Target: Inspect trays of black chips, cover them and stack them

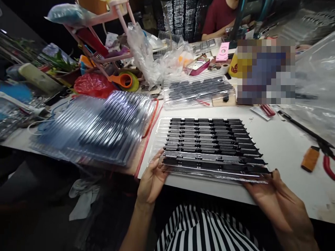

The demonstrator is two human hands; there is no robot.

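Observation:
A clear plastic tray [159, 134] filled with rows of black comb-like parts [206, 139] lies over the white table, its near edge at the table's front. My left hand [154, 176] grips the tray's near left corner, thumb on top and fingers beneath. At the near right corner my right hand [278, 198] holds the tray's edge from below, fingers partly hidden under it. To the left sits a stack of clear trays [104, 129], shiny and blurred.
Behind is another filled tray [197, 90]. Right of my tray lie an orange block [310, 158], red-handled pliers [327, 157] and a red tool [267, 110]. An orange tape holder [123, 81] and red bag [92, 85] stand back left. A person in dark red [218, 17] sits opposite.

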